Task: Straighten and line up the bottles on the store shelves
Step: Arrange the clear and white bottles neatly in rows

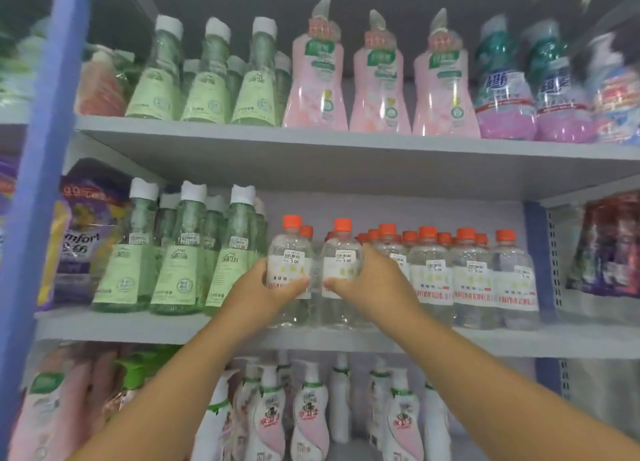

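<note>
**Both hands on two clear bottles, middle shelf**

Head view: stood upright at the front of the middle shelf (138,325), two orange-capped clear bottles, side by side. Left one (290,270) gripped by left hand (268,289), fingers curled round its label. Right one (341,270) gripped likewise by right hand (375,284). Flanked by green bottles (180,263) leftward and more clear bottles (471,280) rightward.
</note>
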The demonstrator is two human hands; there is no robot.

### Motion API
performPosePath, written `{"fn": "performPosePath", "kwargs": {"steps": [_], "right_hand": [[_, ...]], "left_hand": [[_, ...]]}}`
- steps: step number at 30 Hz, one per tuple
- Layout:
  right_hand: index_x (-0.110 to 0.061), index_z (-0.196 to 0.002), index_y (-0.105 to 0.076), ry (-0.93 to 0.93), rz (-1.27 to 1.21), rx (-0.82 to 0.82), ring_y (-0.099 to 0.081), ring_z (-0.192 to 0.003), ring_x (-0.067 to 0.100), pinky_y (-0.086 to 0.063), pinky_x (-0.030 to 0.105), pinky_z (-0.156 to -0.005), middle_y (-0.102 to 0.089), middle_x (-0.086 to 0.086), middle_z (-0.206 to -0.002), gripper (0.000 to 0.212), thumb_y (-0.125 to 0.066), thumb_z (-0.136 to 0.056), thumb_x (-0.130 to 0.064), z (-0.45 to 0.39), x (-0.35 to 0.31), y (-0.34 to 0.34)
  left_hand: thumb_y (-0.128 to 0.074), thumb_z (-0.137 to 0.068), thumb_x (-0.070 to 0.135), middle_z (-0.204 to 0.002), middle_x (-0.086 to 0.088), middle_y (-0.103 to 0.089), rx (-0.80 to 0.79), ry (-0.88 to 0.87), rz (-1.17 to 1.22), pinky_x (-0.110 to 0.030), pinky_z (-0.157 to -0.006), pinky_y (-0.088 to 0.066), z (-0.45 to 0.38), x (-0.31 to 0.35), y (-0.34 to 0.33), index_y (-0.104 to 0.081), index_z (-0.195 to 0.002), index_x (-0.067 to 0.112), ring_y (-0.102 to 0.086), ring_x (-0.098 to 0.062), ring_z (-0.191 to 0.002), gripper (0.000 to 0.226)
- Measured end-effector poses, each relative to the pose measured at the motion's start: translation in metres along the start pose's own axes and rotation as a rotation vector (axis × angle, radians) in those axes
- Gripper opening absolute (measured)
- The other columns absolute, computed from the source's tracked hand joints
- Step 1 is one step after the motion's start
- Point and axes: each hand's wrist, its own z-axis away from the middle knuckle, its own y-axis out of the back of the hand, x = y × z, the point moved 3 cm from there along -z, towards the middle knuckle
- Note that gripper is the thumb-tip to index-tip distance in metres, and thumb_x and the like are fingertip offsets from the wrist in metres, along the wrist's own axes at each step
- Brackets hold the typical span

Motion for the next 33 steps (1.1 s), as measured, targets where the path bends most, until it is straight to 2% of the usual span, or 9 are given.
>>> {"fn": "performPosePath", "kwargs": {"steps": [1, 3, 7, 11, 16, 21, 26, 30, 33], "right_hand": [[-0.023, -0.151, -0.036, 0.052, 0.135, 0.023, -0.06, -0.12, 0.023, -0.054, 0.038, -0.091, -0.062, 0.0, -0.134, 0.094, -0.077, -0.077, -0.063, 0.0, -0.002, 0.002], [-0.022, -0.16, -0.018, 0.134, 0.326, 0.08, -0.045, -0.137, 0.026, -0.047, 0.04, -0.102, -0.051, 0.002, -0.147, 0.108, -0.073, -0.078, -0.068, -0.001, -0.007, 0.007], [-0.019, -0.151, -0.032, 0.258, 0.465, 0.106, -0.037, -0.133, 0.025, -0.034, 0.039, -0.111, -0.049, 0.002, -0.14, 0.098, -0.067, -0.078, -0.074, -0.013, -0.011, 0.01], [-0.016, -0.156, -0.023, 0.333, 0.555, 0.121, -0.034, -0.135, 0.026, -0.026, 0.042, -0.114, -0.045, 0.002, -0.141, 0.103, -0.061, -0.081, -0.075, -0.021, -0.008, 0.005], [-0.019, -0.156, -0.025, 0.379, 0.552, 0.039, -0.033, -0.139, 0.024, -0.024, 0.045, -0.116, -0.046, 0.0, -0.146, 0.103, -0.058, -0.079, -0.081, -0.032, 0.001, 0.011], [-0.025, -0.147, -0.05, 0.374, 0.264, 0.085, -0.047, -0.133, 0.02, -0.035, 0.042, -0.111, -0.064, -0.009, -0.13, 0.061, -0.046, -0.099, -0.063, -0.069, -0.006, 0.054], [-0.028, -0.134, -0.064, 0.296, 0.171, -0.226, -0.066, -0.084, 0.011, -0.051, 0.028, -0.074, -0.068, -0.008, -0.124, 0.043, -0.053, -0.101, -0.053, -0.103, -0.008, 0.054], [-0.028, -0.121, -0.073, 0.265, 0.108, -0.298, -0.065, -0.083, 0.012, -0.048, 0.026, -0.073, -0.068, -0.013, -0.081, 0.033, -0.06, -0.099, -0.049, -0.114, -0.002, 0.042], [-0.028, -0.113, -0.075, 0.254, 0.097, -0.266, -0.067, -0.086, 0.013, -0.049, 0.03, -0.079, -0.068, -0.012, -0.076, 0.029, -0.061, -0.098, -0.049, -0.118, 0.001, 0.037]], "left_hand": [[-0.079, -0.079, 0.057, -0.099, 0.019, -0.072, -0.015, -0.001, 0.007, -0.027, -0.073, -0.053, -0.002, -0.001, -0.001, -0.061, -0.111, 0.04, -0.069, -0.002, -0.089, 0.04], [-0.079, -0.08, 0.056, -0.097, 0.02, -0.073, -0.031, -0.005, 0.012, -0.026, -0.071, -0.054, -0.005, -0.001, -0.005, -0.061, -0.107, 0.042, -0.07, -0.002, -0.088, 0.036], [-0.078, -0.081, 0.057, -0.098, 0.021, -0.072, -0.066, 0.004, -0.022, -0.022, -0.067, -0.051, -0.013, 0.002, -0.012, -0.061, -0.108, 0.042, -0.068, 0.0, -0.087, 0.036], [-0.08, -0.078, 0.059, -0.102, 0.017, -0.073, -0.069, 0.03, -0.016, -0.028, -0.076, -0.056, -0.021, 0.003, -0.02, -0.062, -0.11, 0.037, -0.07, -0.004, -0.089, 0.043], [-0.078, -0.077, 0.063, -0.104, 0.016, -0.07, -0.079, 0.041, -0.016, -0.025, -0.071, -0.052, -0.021, 0.002, -0.024, -0.057, -0.112, 0.037, -0.067, -0.004, -0.091, 0.048], [-0.08, -0.076, 0.059, -0.113, 0.015, -0.066, -0.094, 0.06, 0.063, -0.027, -0.071, -0.052, -0.022, -0.006, -0.022, -0.047, -0.128, 0.033, -0.067, -0.006, -0.096, 0.067], [-0.081, -0.082, 0.046, -0.11, 0.015, -0.066, -0.119, 0.052, 0.067, -0.024, -0.067, -0.05, -0.023, -0.009, -0.02, -0.048, -0.126, 0.034, -0.067, -0.005, -0.092, 0.056], [-0.08, -0.083, 0.046, -0.107, 0.015, -0.066, -0.114, 0.029, 0.056, -0.021, -0.065, -0.048, -0.022, -0.008, -0.021, -0.049, -0.123, 0.035, -0.066, -0.002, -0.089, 0.051], [-0.08, -0.083, 0.047, -0.106, 0.016, -0.066, -0.114, 0.027, 0.038, -0.021, -0.062, -0.048, -0.023, -0.007, -0.02, -0.049, -0.12, 0.036, -0.066, -0.002, -0.088, 0.049]]}}
